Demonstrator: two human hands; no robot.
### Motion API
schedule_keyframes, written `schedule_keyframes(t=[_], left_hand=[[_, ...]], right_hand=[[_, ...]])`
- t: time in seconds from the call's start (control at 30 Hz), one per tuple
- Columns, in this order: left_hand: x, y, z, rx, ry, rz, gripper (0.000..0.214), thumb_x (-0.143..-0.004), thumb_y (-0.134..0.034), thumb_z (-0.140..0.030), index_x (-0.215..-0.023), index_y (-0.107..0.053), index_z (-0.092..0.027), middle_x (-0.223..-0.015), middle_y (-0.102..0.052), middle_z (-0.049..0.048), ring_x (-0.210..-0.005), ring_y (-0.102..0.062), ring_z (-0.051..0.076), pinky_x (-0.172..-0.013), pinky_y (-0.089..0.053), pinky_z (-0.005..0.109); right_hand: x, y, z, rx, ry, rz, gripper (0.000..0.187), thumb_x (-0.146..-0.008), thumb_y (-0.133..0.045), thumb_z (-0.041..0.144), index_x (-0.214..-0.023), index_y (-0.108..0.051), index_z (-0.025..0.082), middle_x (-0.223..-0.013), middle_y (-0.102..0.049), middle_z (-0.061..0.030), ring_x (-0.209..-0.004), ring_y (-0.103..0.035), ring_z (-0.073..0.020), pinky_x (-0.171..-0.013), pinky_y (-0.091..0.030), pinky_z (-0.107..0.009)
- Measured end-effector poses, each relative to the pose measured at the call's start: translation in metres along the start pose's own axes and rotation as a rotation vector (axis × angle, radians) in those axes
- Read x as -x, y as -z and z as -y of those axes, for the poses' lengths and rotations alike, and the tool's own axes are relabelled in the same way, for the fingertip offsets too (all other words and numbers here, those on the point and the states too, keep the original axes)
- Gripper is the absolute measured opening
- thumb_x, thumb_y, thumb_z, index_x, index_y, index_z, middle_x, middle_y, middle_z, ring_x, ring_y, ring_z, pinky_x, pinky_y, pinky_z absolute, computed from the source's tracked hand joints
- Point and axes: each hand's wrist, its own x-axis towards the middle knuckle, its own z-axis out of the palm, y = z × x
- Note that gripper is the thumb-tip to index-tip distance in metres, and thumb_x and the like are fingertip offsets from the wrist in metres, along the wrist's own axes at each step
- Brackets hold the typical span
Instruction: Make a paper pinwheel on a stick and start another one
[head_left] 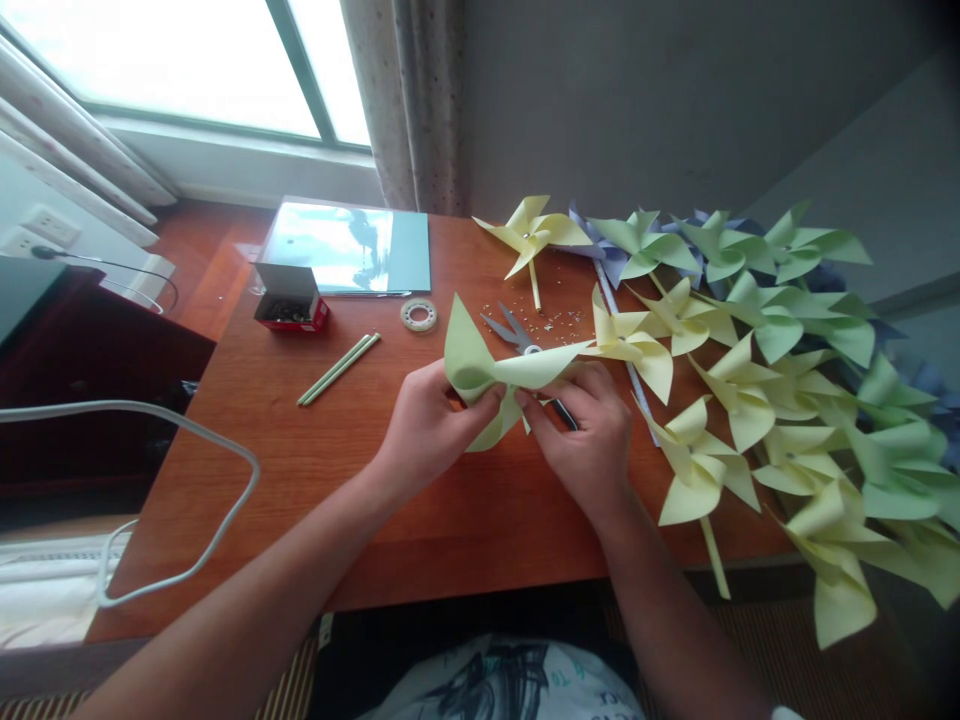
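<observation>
Between my two hands, above the middle of the table, is a pale green paper pinwheel (472,362) with curled blades. My left hand (431,415) grips it from the left, thumb pressed near its centre. From the other side my right hand (585,430) pinches the paper close to the centre, fingers curled behind. A pair of scissors (514,328) lies open on the table just beyond, its dark handle partly hidden by my right hand. Whether a pin sits at the pinwheel's centre cannot be made out.
Finished yellow pinwheels (694,455), green pinwheels (772,315) and purple ones crowd the right side. Left of my hands lie green paper sticks (339,370), a tape roll (418,316) and an open red box (292,315). Behind them is a glossy sheet pack (409,255). A white cable (244,520) loops at left.
</observation>
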Motion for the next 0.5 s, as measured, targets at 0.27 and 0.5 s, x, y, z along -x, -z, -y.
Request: schedule_keyframes(t=[0.27, 0.5], left_hand=[[0.0005, 0.0000, -0.0072, -0.056, 0.004, 0.016, 0.026, -0.081, -0.071, -0.034, -0.066, -0.062, -0.015, -0.065, -0.058, -0.0006, -0.062, -0.049, 0.013, -0.057, -0.042, 0.023], [0.0005, 0.0000, -0.0053, -0.002, -0.009, 0.049, 0.022, -0.082, -0.071, -0.031, -0.070, -0.065, -0.014, -0.069, -0.061, 0.0001, -0.066, -0.052, 0.013, -0.060, -0.044, 0.023]], right_hand=[[0.0006, -0.0006, 0.0001, 0.016, -0.033, 0.020, 0.008, -0.088, -0.073, 0.027, -0.081, -0.075, 0.024, -0.079, -0.068, -0.0053, -0.083, -0.065, -0.0253, -0.074, -0.054, -0.039], [-0.0005, 0.0002, 0.0011, 0.017, -0.031, -0.002, 0.011, -0.087, -0.075, 0.028, -0.078, -0.074, 0.022, -0.077, -0.068, -0.0059, -0.079, -0.063, -0.0249, -0.071, -0.053, -0.038]])
